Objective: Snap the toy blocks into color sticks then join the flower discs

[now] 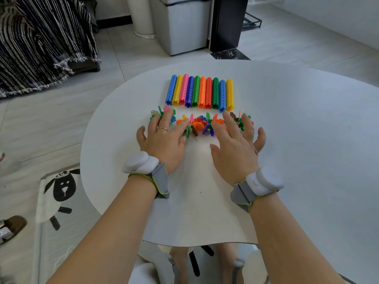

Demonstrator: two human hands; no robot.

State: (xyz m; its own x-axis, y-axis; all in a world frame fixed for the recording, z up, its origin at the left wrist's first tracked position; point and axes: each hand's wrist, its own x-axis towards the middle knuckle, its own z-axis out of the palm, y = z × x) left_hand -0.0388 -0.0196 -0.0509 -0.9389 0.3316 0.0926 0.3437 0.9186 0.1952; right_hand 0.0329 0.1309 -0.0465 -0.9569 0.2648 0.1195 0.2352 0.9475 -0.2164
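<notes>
Several color sticks point(200, 92) of snapped blocks lie side by side on the white table point(297, 140): blue, yellow, pink, dark blue, green, orange, red, dark green, blue, yellow. In front of them runs a joined chain of flower discs point(202, 124) in many colors. My left hand point(162, 138) lies flat with spread fingers over the chain's left end. My right hand point(235, 144) lies flat over its right end, fingers straight. Parts of the chain are hidden under both hands.
The table's near edge is at my lap. A striped cloth point(41, 42) hangs at the far left, a white cabinet point(184, 25) and a dark panel point(227, 23) stand beyond the table. A sheep-print mat point(59, 191) lies on the floor at left.
</notes>
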